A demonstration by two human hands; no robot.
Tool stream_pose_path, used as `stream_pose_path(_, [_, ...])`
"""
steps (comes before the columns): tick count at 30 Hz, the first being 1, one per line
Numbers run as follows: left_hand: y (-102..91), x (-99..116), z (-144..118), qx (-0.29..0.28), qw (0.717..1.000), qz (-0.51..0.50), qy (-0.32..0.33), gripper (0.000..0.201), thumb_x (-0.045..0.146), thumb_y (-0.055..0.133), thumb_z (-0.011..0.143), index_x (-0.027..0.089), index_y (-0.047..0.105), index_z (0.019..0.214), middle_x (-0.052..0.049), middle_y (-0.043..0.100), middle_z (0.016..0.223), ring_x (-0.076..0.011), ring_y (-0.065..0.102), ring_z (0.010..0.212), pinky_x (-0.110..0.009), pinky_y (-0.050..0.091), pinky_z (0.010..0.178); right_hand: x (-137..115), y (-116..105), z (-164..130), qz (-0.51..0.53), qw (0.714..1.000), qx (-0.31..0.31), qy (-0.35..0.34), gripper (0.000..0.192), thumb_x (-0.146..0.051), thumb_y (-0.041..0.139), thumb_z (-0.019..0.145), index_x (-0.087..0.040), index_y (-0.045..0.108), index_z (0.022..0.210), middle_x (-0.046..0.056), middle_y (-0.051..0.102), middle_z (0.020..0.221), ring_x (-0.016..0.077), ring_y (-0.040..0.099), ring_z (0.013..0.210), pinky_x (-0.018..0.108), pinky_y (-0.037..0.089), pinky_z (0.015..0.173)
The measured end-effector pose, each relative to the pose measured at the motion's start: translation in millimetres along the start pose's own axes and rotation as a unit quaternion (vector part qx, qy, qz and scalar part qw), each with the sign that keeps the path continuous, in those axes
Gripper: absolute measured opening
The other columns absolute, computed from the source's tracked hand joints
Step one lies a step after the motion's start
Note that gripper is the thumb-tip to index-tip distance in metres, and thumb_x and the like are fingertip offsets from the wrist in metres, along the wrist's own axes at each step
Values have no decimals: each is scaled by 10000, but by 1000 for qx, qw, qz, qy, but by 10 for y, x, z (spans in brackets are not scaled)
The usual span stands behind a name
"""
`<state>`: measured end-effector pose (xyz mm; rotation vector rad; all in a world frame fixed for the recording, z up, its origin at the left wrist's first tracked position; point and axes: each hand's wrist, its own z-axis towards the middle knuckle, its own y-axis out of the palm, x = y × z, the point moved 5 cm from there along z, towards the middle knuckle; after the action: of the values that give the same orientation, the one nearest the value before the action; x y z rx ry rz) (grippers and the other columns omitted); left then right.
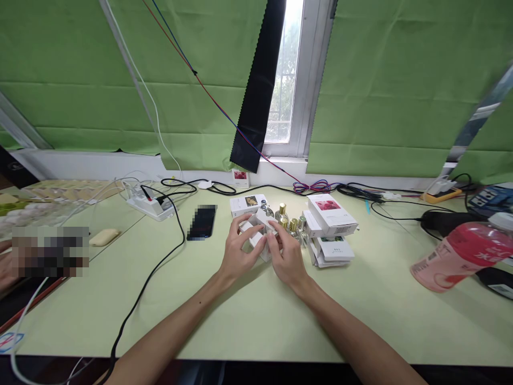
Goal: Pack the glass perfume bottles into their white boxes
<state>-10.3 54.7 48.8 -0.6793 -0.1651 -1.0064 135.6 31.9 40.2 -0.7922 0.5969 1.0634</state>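
Between my two hands is a small white cardboard box point(256, 239), with its flaps folded out. My left hand point(239, 248) grips its left side, fingers curled round it. On the right side, my right hand point(287, 255) pinches the box near its flap; thumb and fingertips meet close to the left thumb. What is inside the box is hidden. Just behind my right hand stand several small glass bottles point(293, 225) with gold, silver and green caps. A white carton point(245, 203) with a yellow picture lies behind my left hand.
Stacked white cartons point(331, 214) lie right of the bottles. A dark phone point(202, 222), a power strip point(150, 206) and a black cable point(156, 267) are to the left. A pink drink bottle point(460, 254) leans at the right. Another person's hand point(8, 264) shows at far left.
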Motion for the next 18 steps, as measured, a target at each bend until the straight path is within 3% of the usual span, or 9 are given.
stream_pose_path(12, [-8,3,-4,11,1000,10,-1,250,351,645,930,220,755,1113,-122,577,1300,-272,605,1208,-370,554,857,21,-10,21,2,1000,-13,8,395,-363,428,1032,-185,544,1365,51,726,890,190,664,711,325,532,686])
stream_pose_path(18, [-27,-17,3,2,1000,-8,-20,318,386,579,971,218,722,1200,-125,549,1324,-266,575,1228,-389,543,931,43,-30,45,-15,1000,-3,5,410,-372,405,1036,-161,559,1352,38,700,836,183,627,687,311,504,687])
